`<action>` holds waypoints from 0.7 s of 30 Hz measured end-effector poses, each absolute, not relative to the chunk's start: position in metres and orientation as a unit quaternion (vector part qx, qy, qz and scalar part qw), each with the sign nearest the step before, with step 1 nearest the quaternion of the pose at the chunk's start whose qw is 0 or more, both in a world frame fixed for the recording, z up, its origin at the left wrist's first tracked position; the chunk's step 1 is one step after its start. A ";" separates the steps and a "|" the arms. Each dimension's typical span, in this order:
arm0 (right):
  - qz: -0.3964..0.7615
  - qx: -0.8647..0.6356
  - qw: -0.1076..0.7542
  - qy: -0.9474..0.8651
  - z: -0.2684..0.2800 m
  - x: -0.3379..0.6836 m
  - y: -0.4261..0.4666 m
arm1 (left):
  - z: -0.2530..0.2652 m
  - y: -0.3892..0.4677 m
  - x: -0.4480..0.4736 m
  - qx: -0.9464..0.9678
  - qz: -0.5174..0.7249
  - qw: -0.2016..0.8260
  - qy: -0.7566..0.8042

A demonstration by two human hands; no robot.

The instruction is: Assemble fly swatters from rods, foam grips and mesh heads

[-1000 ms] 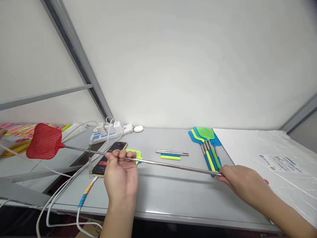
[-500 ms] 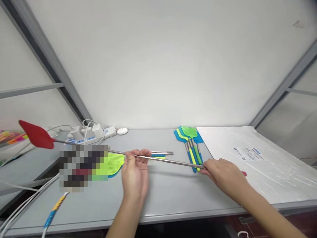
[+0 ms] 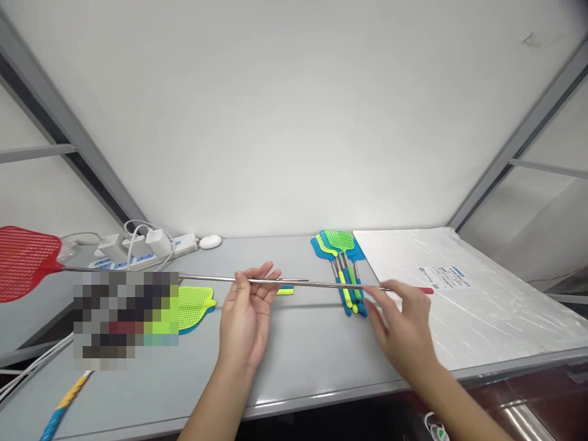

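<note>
- The wall is plain, matte white, with grey metal frame bars slanting across both upper corners of the bay.
- The table (image 3: pixel 303 361) is a smooth, pale grey sheet with a slight sheen near its front edge.
- A big flat white pack in crinkled clear plastic (image 3: pixel 463 294) covers the table's right end, a small printed label on top.
- The red fly swatter (image 3: pixel 27 262) stretches almost level above the table: a square red plastic mesh head far out to the left, a thin shiny telescopic metal rod, a red tip at the right.
- The left hand (image 3: pixel 248 312) is palm up with loosely spread fingers, the rod resting across the fingertips.
- The right hand (image 3: pixel 399 331) is blurred; its fingers reach up to the rod near the red end, and I cannot tell whether they close on it.
- A fan of blue and green swatters (image 3: pixel 342 263) with foam-like grips lies just beyond the right hand, under the rod.
- A green mesh swatter head (image 3: pixel 195 304) lies flat left of the left hand.
- A white power strip (image 3: pixel 147 248) with chargers and looping cables sits at the back left.
</note>
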State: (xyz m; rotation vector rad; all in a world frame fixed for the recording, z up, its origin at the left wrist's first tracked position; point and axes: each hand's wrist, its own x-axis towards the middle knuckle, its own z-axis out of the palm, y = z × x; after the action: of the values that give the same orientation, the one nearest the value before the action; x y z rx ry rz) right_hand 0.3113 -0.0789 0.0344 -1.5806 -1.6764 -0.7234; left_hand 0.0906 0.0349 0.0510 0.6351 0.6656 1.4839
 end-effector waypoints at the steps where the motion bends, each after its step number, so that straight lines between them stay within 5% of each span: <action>1: -0.263 -0.575 0.416 -0.653 0.029 0.296 -0.080 | 0.049 0.034 0.094 0.279 0.648 0.649 0.285; 4: 0.003 -0.508 0.502 -0.700 0.013 0.248 -0.079 | 0.047 0.026 0.104 0.263 0.645 0.667 0.262; 9: 0.410 -0.460 0.645 -0.452 0.008 0.211 -0.051 | 0.041 0.006 0.125 0.193 0.644 0.701 0.238; 13: 0.457 -0.424 0.729 -0.283 0.016 0.221 -0.033 | 0.028 -0.008 0.134 0.185 0.600 0.738 0.249; 21: 0.352 -0.442 0.800 -0.202 0.014 0.258 -0.047 | 0.023 0.001 0.095 0.193 0.639 0.695 0.268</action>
State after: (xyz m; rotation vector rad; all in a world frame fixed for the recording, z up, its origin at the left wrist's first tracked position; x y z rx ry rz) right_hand 0.2580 -0.0473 0.0144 -0.9476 -0.4322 0.7546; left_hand 0.0949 0.0007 0.0232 0.4305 0.5975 1.4267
